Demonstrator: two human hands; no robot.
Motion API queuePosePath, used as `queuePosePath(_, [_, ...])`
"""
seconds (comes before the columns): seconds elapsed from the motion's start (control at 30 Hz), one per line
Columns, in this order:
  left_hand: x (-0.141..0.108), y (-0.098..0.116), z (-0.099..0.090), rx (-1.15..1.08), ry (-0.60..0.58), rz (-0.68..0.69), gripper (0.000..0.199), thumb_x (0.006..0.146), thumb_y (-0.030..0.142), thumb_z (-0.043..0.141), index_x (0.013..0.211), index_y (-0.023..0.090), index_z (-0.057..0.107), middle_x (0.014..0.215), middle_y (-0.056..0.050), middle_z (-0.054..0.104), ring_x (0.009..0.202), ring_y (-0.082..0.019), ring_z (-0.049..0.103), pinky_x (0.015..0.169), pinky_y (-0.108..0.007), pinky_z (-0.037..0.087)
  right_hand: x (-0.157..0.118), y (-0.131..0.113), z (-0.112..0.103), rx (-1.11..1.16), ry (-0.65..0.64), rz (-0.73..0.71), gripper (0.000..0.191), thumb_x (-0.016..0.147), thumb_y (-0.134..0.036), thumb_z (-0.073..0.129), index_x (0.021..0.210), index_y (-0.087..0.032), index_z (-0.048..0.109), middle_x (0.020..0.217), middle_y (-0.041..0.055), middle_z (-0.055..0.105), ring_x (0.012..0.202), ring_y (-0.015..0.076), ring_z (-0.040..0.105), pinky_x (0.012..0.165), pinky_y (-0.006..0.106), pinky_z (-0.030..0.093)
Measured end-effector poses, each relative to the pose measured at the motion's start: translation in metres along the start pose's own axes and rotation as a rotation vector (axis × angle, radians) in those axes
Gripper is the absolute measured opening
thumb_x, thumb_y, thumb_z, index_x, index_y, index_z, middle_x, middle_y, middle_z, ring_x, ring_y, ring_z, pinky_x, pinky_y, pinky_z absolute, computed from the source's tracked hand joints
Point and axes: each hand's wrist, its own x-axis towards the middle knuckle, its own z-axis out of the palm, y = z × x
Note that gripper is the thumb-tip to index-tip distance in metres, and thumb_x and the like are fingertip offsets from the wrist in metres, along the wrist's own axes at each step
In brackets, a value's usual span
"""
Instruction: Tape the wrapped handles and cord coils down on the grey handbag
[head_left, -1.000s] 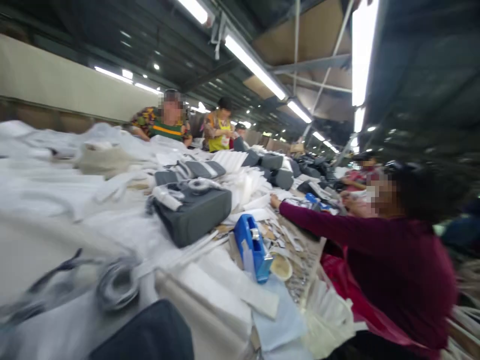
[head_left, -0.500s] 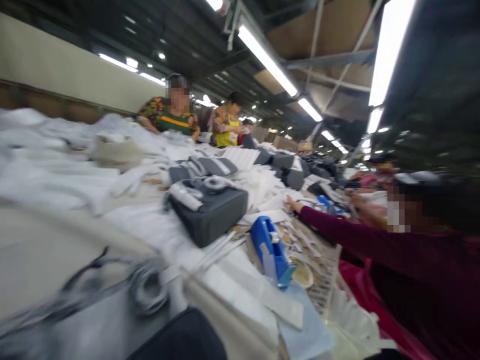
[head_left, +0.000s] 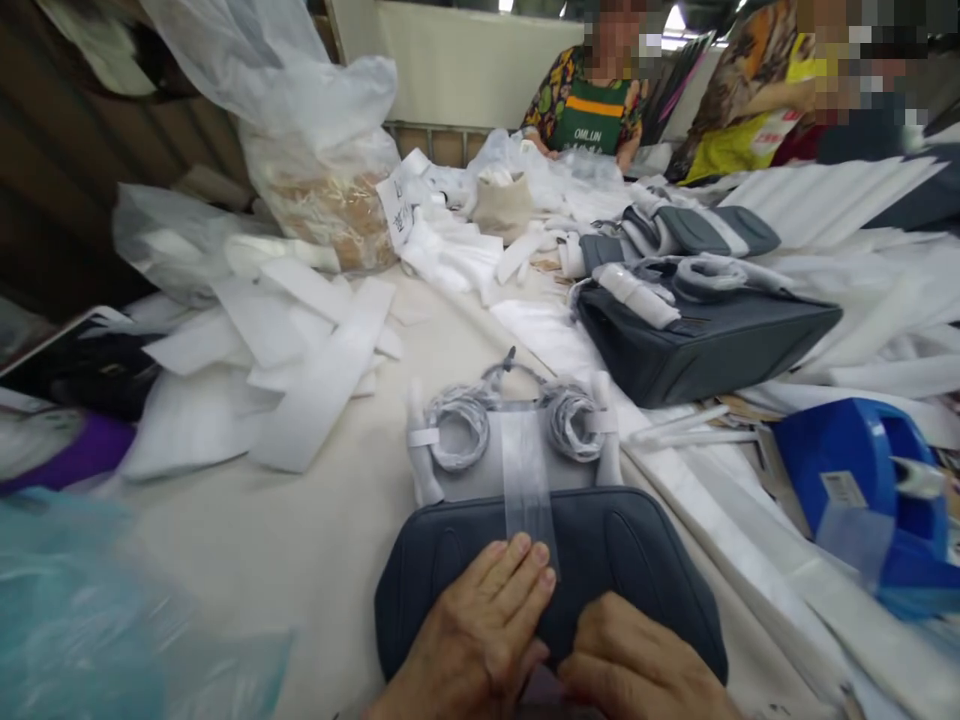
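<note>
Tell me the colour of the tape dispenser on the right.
Blue, seen in the head view: the tape dispenser.

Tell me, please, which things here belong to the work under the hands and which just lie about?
In hand:
- left hand and right hand on the dark grey bag
- clear tape strip
- wrapped handles

Lying about:
- blue tape dispenser
- second grey bag
- white foam strips
- plastic sack

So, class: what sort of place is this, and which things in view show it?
Most likely a factory packing line. Both hands press a dark grey bag on a long table, beside a blue tape dispenser, foam wrapping strips and aproned co-workers.
</note>
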Motion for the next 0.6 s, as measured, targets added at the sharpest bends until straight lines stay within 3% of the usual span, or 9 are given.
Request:
queuePosePath(0.17, [-0.005,0.001,0.002,-0.032,0.031,-0.036,0.034,0.093,0.025,0.037,0.115,0.013,0.060,0.130,-0.005,0.058,0.125,-0.019,0.048,0.102,-0.032,0.045,0.017,0.022,0.009,-0.046,0.097,0.018,0.031,0.097,-0.014,0.032,0.078,-0.016,0.057,0.067,0.0021,0.056,0.062,0.0124,0.048,0.056,0.022,0.039])
queuePosePath(0.3, [-0.013,0.004,0.012,-0.077,0.032,-0.060,0.027,0.091,0.021,0.043,0.107,0.016,0.064,0.127,-0.004,0.060,0.129,-0.017,0.043,0.108,-0.031,0.040,0.020,0.033,0.016,-0.058,0.069,0.037,0.031,0.094,-0.007,0.033,0.073,-0.015,0.055,0.065,0.0022,0.052,0.060,0.0131,0.045,0.054,0.023,0.037])
queuePosePath(0.43, [-0.014,0.002,0.016,-0.113,0.041,-0.061,0.027,0.092,0.023,0.042,0.105,0.018,0.065,0.124,-0.002,0.062,0.129,-0.015,0.043,0.107,-0.030,0.041,0.022,0.032,0.007,0.065,-0.048,0.044,0.029,0.094,-0.007,0.033,0.081,-0.015,0.057,0.068,0.0025,0.055,0.064,0.0135,0.046,0.058,0.024,0.039])
queuePosePath(0.6, [-0.010,-0.001,0.016,-0.136,0.124,-0.077,0.032,0.095,0.023,0.036,0.098,0.019,0.067,0.120,0.002,0.065,0.124,-0.013,0.049,0.107,-0.028,0.037,0.030,0.027,-0.012,0.239,-0.233,0.129,0.030,0.096,-0.012,0.035,0.113,-0.020,0.058,0.083,0.0039,0.059,0.078,0.0137,0.054,0.069,0.023,0.047])
